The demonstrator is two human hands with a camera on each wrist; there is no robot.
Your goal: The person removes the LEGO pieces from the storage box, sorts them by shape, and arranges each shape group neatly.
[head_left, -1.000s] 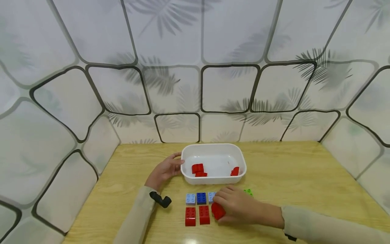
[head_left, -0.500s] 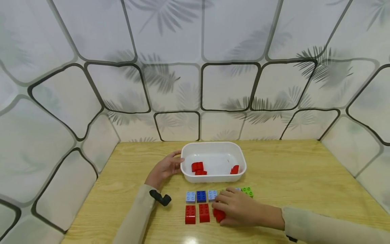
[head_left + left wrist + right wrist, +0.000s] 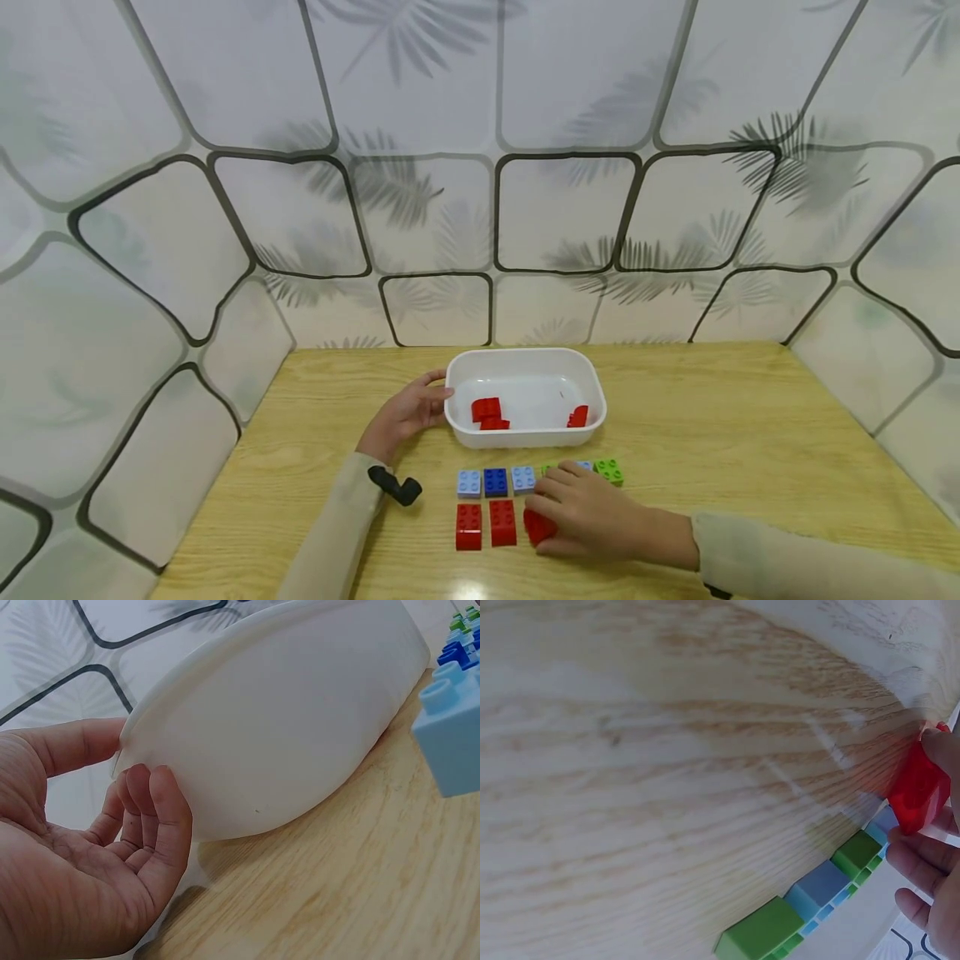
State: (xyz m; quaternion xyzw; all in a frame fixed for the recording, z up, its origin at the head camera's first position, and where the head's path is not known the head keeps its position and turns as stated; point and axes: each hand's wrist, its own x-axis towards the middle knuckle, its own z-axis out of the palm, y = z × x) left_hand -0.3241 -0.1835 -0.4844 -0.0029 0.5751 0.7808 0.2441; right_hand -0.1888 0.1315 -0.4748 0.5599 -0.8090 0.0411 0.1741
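Observation:
At the left end of the white plastic tub [image 3: 525, 437], my left hand [image 3: 408, 421] holds the rim between thumb and fingers. In the left wrist view, curled fingertips [image 3: 171, 787] lie against its outer wall. My right hand [image 3: 588, 512] pinches a red toy brick [image 3: 538, 527] low over the table; in the right wrist view the thumb and a finger hold its two ends. Left of it stand two red bricks, one outer [image 3: 468, 527] and one inner [image 3: 502, 523]. My right hand partly covers the row of smaller bricks behind.
That back row includes a light blue brick [image 3: 469, 483], a dark blue brick [image 3: 496, 482] and a green brick [image 3: 609, 472]. Several red bricks [image 3: 487, 410] lie in the tub's left part, and a red piece [image 3: 577, 416] at its right. A patterned backdrop [image 3: 551, 308] encloses the table.
My right hand has shifted slightly right with the red brick, uncovering more of the back row. My left hand and the tub have stayed in place.

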